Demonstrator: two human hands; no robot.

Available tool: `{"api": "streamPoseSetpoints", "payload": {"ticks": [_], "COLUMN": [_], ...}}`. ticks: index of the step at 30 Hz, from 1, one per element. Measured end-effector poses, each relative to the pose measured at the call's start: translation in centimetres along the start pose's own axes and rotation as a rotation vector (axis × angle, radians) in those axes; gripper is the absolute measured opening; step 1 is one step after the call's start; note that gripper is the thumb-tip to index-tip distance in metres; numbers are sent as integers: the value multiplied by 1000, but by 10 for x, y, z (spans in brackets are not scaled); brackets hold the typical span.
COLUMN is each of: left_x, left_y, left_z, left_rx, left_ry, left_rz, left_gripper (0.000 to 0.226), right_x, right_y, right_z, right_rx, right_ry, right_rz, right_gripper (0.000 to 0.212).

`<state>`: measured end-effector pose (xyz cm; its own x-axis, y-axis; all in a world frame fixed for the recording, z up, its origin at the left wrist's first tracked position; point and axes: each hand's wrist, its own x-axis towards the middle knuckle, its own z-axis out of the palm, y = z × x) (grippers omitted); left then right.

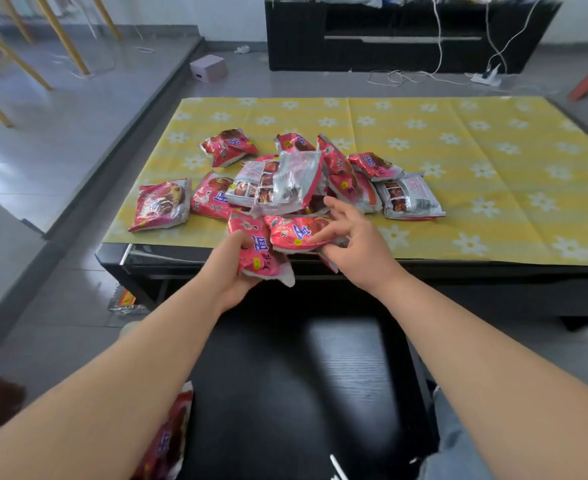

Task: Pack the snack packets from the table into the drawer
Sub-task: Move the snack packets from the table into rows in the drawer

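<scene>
Packing progress, head view: early, by my judgement; most of the snack packets [285,181] lie heaped on the yellow flowered tabletop [476,202], and I see none on the dark bottom of the drawer [320,375] pulled out below its near edge
Strays: one stray packet [168,441] lies by the drawer's left side, and I cannot tell whether it is inside or out; a floor packet [126,301] lies under the table's left corner
Left hand [232,268]: fingers [240,237] curl round the near packet [261,258], thumb on top, holding it just past the tabletop's near edge, above the drawer
Right hand [351,244]: thumb pressed on the second packet [299,230] with the lower fingers tucked beneath it, so it is pinched; the forefinger [337,206] stretches loose toward the heap, just beside it
Held packets: touching each other, both at the front of the heap, over the table's edge
Left to do: lower these two into the drawer, then clear the heap and likely the strays
</scene>
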<state>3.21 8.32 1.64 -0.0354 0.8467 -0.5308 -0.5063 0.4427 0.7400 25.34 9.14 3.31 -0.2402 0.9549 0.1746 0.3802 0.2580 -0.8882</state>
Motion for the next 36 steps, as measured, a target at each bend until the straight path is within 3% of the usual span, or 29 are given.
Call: {"api": "streamPoseSetpoints", "payload": {"ticks": [5, 11, 14, 18, 21, 25, 31, 34, 36], "left_x": [-27, -62, -69, -78, -83, -89, -88, -81, -78], "left_y": [1, -8, -21, -46, -67, -87, -102, -111, -111], "left_z": [-25, -48, -63, -90, -107, -127, -156, -164, -163], "left_rx": [-45, 122, 212, 347, 562, 800, 708, 718, 866], "left_ry": [-71, -144, -34, 68, 124, 100, 87, 165, 189], "left_rz": [4, -56, 12, 12, -68, -221, -535, -549, -513], "left_gripper": [36, 55, 44, 45, 58, 57, 42, 44, 43], "right_x": [-17, -51, -66, -81, -98, -123, -145, -152, -156], "right_y": [-7, -32, -34, -25, -13, 0, 24, 34, 40], "right_z": [16, 59, 78, 112, 140, 171, 198, 209, 217], "right_rx": [151, 67, 28, 76, -81, -12, -121, -134, -126], "right_ry": [-80, -350, -470, -408, -458, -585, -740, -751, -736], "right_rz": [-43, -86, -2, 228, 388, 527, 558, 525, 522], "right_gripper": [47, 45, 55, 71, 88, 84, 92, 86, 85]}}
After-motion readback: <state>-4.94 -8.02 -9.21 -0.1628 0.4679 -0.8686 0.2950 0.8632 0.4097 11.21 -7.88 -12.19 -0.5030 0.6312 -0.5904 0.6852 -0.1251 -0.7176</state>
